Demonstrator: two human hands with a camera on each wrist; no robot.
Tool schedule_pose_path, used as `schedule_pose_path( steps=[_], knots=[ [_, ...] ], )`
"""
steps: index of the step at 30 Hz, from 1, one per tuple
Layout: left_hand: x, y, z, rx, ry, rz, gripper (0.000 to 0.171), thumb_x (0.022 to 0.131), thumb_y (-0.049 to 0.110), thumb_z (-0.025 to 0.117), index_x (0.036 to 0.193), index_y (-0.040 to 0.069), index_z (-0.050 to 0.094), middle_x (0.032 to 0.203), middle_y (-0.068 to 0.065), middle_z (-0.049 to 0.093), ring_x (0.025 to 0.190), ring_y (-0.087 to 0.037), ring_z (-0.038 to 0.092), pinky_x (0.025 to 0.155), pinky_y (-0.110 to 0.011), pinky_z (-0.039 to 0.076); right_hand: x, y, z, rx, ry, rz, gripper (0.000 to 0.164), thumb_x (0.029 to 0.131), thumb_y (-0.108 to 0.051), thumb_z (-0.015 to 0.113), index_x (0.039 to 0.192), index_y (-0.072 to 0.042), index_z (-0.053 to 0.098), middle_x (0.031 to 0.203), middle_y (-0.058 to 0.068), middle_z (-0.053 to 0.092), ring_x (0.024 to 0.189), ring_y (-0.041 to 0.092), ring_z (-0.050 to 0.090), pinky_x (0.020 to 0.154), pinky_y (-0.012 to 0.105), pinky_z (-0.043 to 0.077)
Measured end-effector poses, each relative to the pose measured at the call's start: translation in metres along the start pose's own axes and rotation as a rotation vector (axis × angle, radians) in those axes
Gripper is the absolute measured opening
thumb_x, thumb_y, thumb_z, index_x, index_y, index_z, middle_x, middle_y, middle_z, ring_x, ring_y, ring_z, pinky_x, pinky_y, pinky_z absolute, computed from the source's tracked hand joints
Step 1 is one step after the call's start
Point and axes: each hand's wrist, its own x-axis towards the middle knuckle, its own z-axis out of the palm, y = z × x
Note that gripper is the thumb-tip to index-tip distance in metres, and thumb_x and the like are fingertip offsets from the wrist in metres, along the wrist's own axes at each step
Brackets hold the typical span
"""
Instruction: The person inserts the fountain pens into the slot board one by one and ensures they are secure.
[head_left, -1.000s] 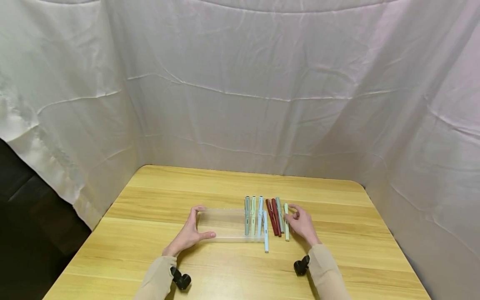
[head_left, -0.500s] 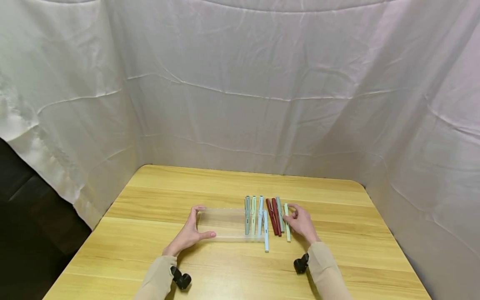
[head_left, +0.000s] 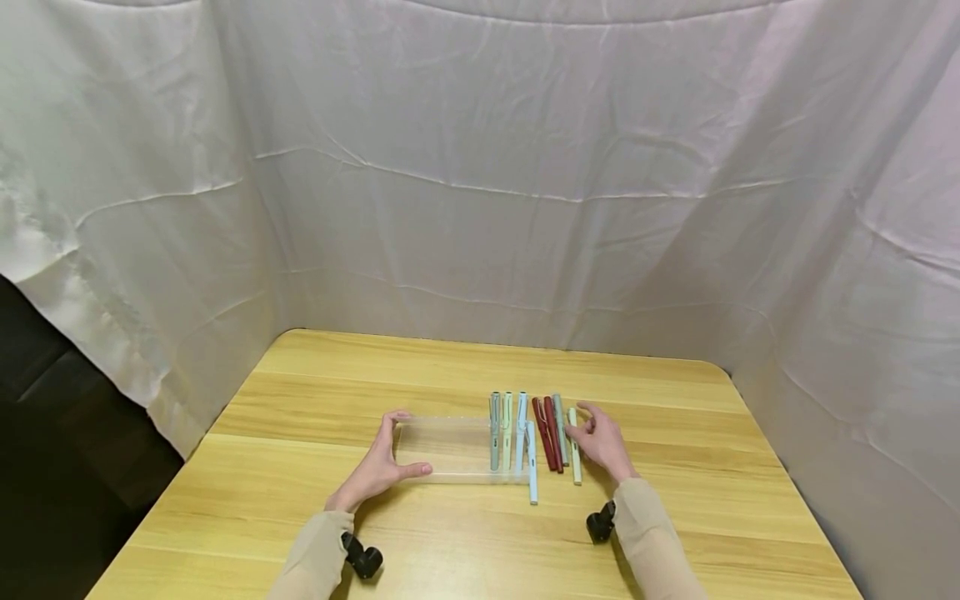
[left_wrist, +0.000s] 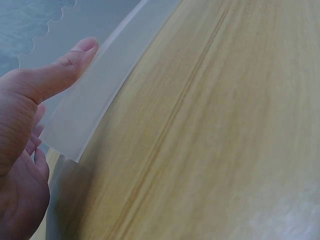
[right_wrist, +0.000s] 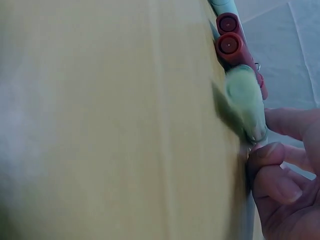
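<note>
My left hand [head_left: 375,467] grips the left end of a clear plastic pen rack [head_left: 442,450], thumb on its near side; the left wrist view shows its scalloped edge. At the rack's right end lie a grey-green pen [head_left: 494,433], a pale green pen [head_left: 507,437] and a light blue pen [head_left: 521,408]. Another light blue pen [head_left: 533,483] lies lower, partly beyond the rack's near edge. My right hand [head_left: 605,446] pinches a second pale green pen [head_left: 576,471], blurred in the right wrist view. Just left of it are two dark red pens [head_left: 555,429] and a grey-green one [head_left: 559,421].
Everything lies on a wood-grain table [head_left: 450,542]. Grey-white cloth curtains [head_left: 480,208] hang behind the table and along both sides. A black camera is strapped at each wrist, near the beige sleeves [head_left: 652,533].
The pale green pen at my right hand has turned slightly, its near end shifting a little right. My right hand moved only slightly; the left hand and rack stayed put.
</note>
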Motion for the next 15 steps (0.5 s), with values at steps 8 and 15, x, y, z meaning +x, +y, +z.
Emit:
schedule_pose_path(
  steps=[8, 15],
  knots=[
    [-0.0003, 0.0011, -0.0007, 0.003, -0.005, -0.004, 0.092, 0.075, 0.019, 0.089, 0.143, 0.007, 0.028, 0.160, -0.023, 0.024, 0.154, -0.045, 0.013, 0.123, -0.070, 0.009, 0.0010, -0.0022, -0.0017, -0.020, -0.038, -0.015, 0.063, 0.092, -0.012, 0.068, 0.148, 0.000, 0.043, 0.075, 0.006, 0.064, 0.052, 0.014, 0.054, 0.059, 0.026, 0.048],
    [0.0002, 0.0016, -0.0010, -0.012, -0.013, -0.018, 0.094, 0.074, 0.019, 0.090, 0.143, 0.007, 0.028, 0.158, -0.022, 0.026, 0.155, -0.043, 0.013, 0.125, -0.067, 0.008, 0.0009, -0.0022, -0.0016, -0.025, -0.063, 0.017, 0.062, 0.089, -0.010, 0.067, 0.146, -0.001, 0.046, 0.075, 0.005, 0.062, 0.051, 0.013, 0.054, 0.048, 0.024, 0.047]
  ],
)
